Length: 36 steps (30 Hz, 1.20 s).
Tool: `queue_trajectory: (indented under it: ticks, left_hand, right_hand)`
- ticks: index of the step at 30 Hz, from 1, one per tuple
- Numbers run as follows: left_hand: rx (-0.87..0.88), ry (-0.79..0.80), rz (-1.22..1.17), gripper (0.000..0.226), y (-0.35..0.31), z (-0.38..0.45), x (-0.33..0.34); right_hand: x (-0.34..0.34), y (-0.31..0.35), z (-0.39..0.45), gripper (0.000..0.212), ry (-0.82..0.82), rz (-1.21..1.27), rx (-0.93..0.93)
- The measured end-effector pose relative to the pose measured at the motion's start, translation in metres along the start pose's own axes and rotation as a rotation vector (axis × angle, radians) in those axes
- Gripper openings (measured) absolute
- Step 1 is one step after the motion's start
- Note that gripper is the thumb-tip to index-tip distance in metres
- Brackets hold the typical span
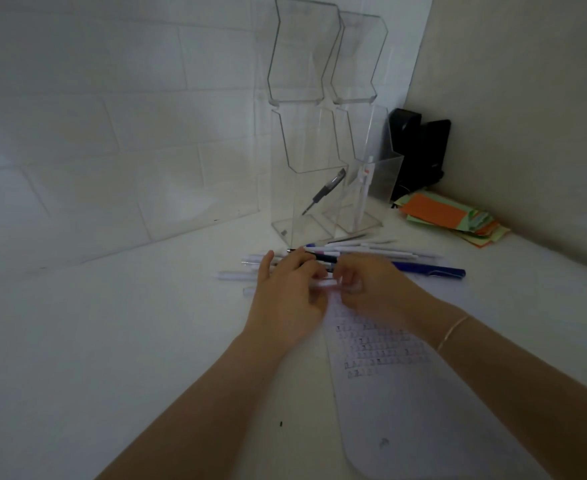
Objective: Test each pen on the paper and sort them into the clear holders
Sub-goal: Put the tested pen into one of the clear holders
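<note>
Gripping one pale white plastic pen (333, 285) between both hands, over the top edge of the white sheet of paper (389, 393) with rows of small test marks.

Left hand (285, 299) and right hand (371, 292) meet at the pen, fingers curled round its barrel, the left at one end and the right at the other; whether a cap is coming off I cannot tell. Its long axis runs left to right across the view; which end holds the tip is hidden. Just beyond the knuckles lies the loose heap of white, blue and black pens (354, 254), lying mostly the same way. Farther back stand two tall clear acrylic holders (306, 202), the left one holding a dark grey pen (323, 195) leaning tip-down, the right one a white pen (364, 188) upright. The right hand is nearer the paper and probably best placed to write.
</note>
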<state>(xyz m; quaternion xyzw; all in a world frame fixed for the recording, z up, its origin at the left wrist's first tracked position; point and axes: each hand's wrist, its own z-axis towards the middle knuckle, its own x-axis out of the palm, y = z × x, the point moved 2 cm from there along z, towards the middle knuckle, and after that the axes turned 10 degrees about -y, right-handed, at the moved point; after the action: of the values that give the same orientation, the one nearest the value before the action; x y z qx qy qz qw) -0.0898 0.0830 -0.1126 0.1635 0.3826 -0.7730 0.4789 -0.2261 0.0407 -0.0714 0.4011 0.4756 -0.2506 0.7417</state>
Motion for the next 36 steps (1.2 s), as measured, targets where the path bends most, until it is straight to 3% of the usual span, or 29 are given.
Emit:
queue_trajectory:
  ticks: [3,6,9,11,13,16,17,19,21,23,25,27,30,34,36]
  left_hand:
    - [0.028,-0.019,0.007,0.022,0.0,0.0,0.0]
    - [0.043,-0.066,-0.005,0.02,-0.002,0.002,-0.001]
    - [0.082,-0.066,-0.093,0.032,-0.008,0.005,-0.004]
    - [0.077,-0.049,-0.148,0.038,-0.012,0.004,-0.008]
    - [0.093,-0.052,-0.093,0.037,-0.013,0.003,-0.011]
    - [0.173,-0.054,0.014,0.034,-0.016,0.002,-0.01]
    - [0.185,-0.061,0.023,0.032,-0.017,0.002,-0.01]
    - [0.067,-0.069,-0.082,0.029,-0.02,0.002,-0.014]
    - [-0.2,-0.117,-0.393,0.044,-0.021,0.003,-0.021]
    - [-0.37,-0.201,-0.657,0.05,-0.021,0.007,-0.027]
    - [-0.315,-0.191,-0.656,0.045,-0.023,0.006,-0.027]
    - [-0.186,-0.085,-0.583,0.038,-0.028,0.003,-0.021]
    - [-0.113,0.051,-0.583,0.034,-0.034,-0.001,-0.013]
    - [-0.139,0.065,-0.554,0.018,-0.028,0.002,-0.012]
    - [-0.155,0.091,-0.523,0.027,-0.027,0.002,-0.011]
  right_hand:
    - [-0.008,-0.005,0.0,0.023,-0.014,0.085,0.067]
    - [-0.032,-0.011,0.004,0.018,-0.122,0.516,0.215]
    - [-0.042,-0.014,0.004,0.014,-0.228,1.053,0.359]
    - [-0.04,-0.01,0.002,0.017,-0.233,1.119,0.372]
    - [-0.043,-0.007,0.001,0.019,-0.217,0.71,0.25]
    - [-0.044,0.007,-0.001,0.014,-0.081,-0.315,-0.124]
    - [-0.04,0.011,-0.003,0.016,-0.065,-0.517,-0.244]
    - [-0.033,0.017,-0.004,0.019,-0.074,-0.632,-0.298]
    - [-0.04,0.012,0.001,0.012,-0.161,-0.466,-0.129]
    - [-0.05,0.0,0.008,0.008,-0.196,-0.072,0.172]
    - [-0.05,-0.005,0.006,0.014,-0.114,0.599,0.392]
    - [-0.042,0.0,0.002,0.011,-0.03,1.027,0.438]
    - [-0.028,0.006,0.002,0.027,-0.126,1.093,0.385]
    - [-0.02,0.015,0.0,0.021,-0.233,0.987,0.332]
    - [-0.021,0.019,-0.001,0.023,-0.239,0.967,0.317]
